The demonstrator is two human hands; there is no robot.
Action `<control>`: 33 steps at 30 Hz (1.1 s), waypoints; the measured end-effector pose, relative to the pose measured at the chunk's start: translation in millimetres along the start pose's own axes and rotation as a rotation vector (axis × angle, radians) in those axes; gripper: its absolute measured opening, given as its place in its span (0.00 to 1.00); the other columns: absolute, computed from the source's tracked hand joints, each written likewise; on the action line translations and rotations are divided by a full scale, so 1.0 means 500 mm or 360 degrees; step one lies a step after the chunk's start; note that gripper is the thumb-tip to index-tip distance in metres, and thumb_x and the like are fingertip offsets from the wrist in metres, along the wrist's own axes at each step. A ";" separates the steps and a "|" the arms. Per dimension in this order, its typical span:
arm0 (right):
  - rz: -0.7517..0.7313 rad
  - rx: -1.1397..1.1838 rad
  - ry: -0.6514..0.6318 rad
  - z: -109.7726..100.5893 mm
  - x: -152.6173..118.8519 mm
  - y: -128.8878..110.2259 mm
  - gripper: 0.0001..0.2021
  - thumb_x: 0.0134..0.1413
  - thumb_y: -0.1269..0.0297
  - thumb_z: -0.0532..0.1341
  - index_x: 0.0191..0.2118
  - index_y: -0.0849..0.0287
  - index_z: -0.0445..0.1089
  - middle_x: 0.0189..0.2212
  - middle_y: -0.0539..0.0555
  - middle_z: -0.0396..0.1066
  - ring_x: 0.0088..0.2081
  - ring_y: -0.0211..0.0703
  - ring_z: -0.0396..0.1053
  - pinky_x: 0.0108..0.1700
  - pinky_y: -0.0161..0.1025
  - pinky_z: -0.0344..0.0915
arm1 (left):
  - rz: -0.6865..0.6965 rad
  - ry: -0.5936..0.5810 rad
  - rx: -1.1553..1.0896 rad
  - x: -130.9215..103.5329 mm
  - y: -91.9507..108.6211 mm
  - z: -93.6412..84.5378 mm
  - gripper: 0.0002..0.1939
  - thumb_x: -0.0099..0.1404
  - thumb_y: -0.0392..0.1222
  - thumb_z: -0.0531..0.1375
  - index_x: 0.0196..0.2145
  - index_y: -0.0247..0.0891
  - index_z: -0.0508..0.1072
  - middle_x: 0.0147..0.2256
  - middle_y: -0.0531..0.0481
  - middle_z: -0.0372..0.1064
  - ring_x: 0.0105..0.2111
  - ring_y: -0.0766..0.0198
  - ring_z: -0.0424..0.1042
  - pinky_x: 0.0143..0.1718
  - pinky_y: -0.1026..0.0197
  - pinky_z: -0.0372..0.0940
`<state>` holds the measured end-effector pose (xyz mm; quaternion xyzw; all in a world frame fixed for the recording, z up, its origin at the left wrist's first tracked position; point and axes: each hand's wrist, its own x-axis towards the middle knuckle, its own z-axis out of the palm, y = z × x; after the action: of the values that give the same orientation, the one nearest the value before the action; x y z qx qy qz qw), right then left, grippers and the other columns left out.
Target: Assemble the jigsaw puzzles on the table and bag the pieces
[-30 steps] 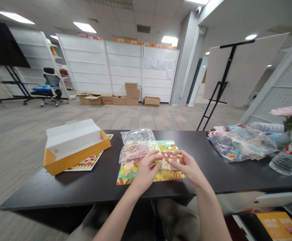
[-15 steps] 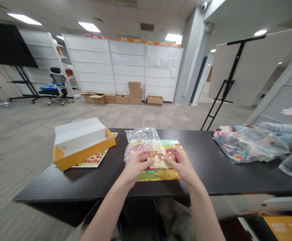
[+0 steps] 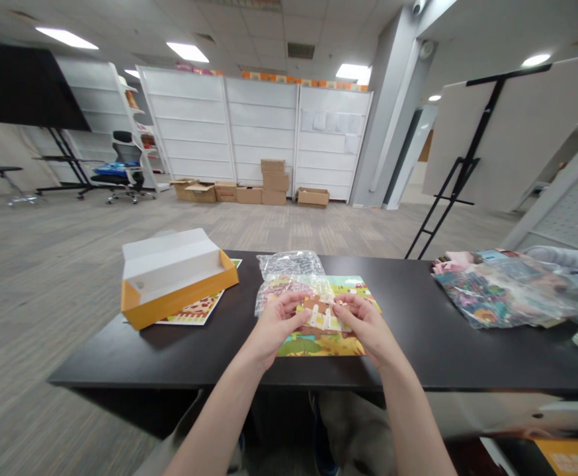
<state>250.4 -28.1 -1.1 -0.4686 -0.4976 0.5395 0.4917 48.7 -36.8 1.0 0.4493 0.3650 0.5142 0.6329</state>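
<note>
Both hands are over a colourful farm-scene picture board (image 3: 341, 345) on the dark table. Between them, just above the board, are joined puzzle pieces (image 3: 323, 317) printed with a white fence on brown and yellow. My left hand (image 3: 280, 325) pinches their left side with thumb and fingers. On the right side, my right hand (image 3: 363, 322) grips with its thumb on top; the fingers beneath are partly hidden. A crumpled clear plastic bag (image 3: 291, 264) lies behind the hands, covering the board's upper left part.
An open orange-and-white box (image 3: 182, 291) rests at the left on a printed sheet (image 3: 202, 311). Plastic-wrapped printed items (image 3: 504, 291) lie on the right of the black table (image 3: 408, 344). Cardboard boxes (image 3: 274, 182), a chair (image 3: 123, 165) and an easel-like stand (image 3: 455, 172) stand beyond.
My view has turned slightly left, so the scene sits further right. Both hands still grip the fence-printed pieces, which look tilted a little differently.
</note>
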 end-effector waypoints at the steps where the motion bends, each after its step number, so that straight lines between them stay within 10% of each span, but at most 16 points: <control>1: 0.0034 -0.0028 0.0014 -0.002 0.001 0.003 0.27 0.40 0.45 0.74 0.41 0.57 0.71 0.28 0.50 0.74 0.26 0.38 0.68 0.25 0.33 0.63 | 0.0011 -0.0016 0.0007 -0.001 0.000 0.000 0.29 0.51 0.47 0.75 0.48 0.35 0.75 0.46 0.41 0.79 0.40 0.59 0.79 0.38 0.63 0.72; 10: -0.0211 0.0108 0.0028 -0.013 0.004 0.008 0.22 0.49 0.49 0.71 0.44 0.55 0.70 0.33 0.51 0.75 0.31 0.39 0.70 0.31 0.34 0.64 | 0.0197 0.0189 0.0277 0.010 -0.013 -0.015 0.23 0.51 0.42 0.74 0.44 0.35 0.77 0.43 0.42 0.80 0.44 0.54 0.79 0.46 0.57 0.73; 22: -0.0278 -0.0173 -0.0167 0.024 0.007 0.014 0.22 0.46 0.50 0.72 0.43 0.56 0.69 0.24 0.46 0.69 0.25 0.36 0.62 0.28 0.35 0.57 | 0.0135 -0.0048 0.0310 0.012 -0.019 0.003 0.26 0.53 0.46 0.72 0.47 0.34 0.74 0.38 0.44 0.79 0.36 0.56 0.80 0.38 0.53 0.77; 28: -0.0202 -0.0163 -0.0013 -0.006 0.014 0.018 0.23 0.45 0.45 0.71 0.33 0.55 0.61 0.25 0.46 0.67 0.25 0.35 0.61 0.26 0.34 0.54 | 0.0854 0.0495 0.1673 0.005 -0.002 -0.054 0.04 0.64 0.40 0.64 0.35 0.39 0.77 0.57 0.40 0.69 0.63 0.43 0.62 0.62 0.38 0.61; 33: -0.0139 -0.0288 -0.0116 -0.004 0.012 0.023 0.18 0.46 0.49 0.68 0.33 0.55 0.63 0.21 0.44 0.63 0.23 0.34 0.56 0.25 0.33 0.50 | 0.0740 0.0345 0.2386 0.001 -0.018 -0.100 0.08 0.66 0.37 0.60 0.42 0.40 0.78 0.58 0.40 0.69 0.62 0.41 0.61 0.58 0.36 0.63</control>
<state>251.4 -22.0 -12.9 -0.4690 -0.5818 0.4869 0.4520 5.3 -27.2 -23.8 0.7679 0.5706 0.2912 -0.0012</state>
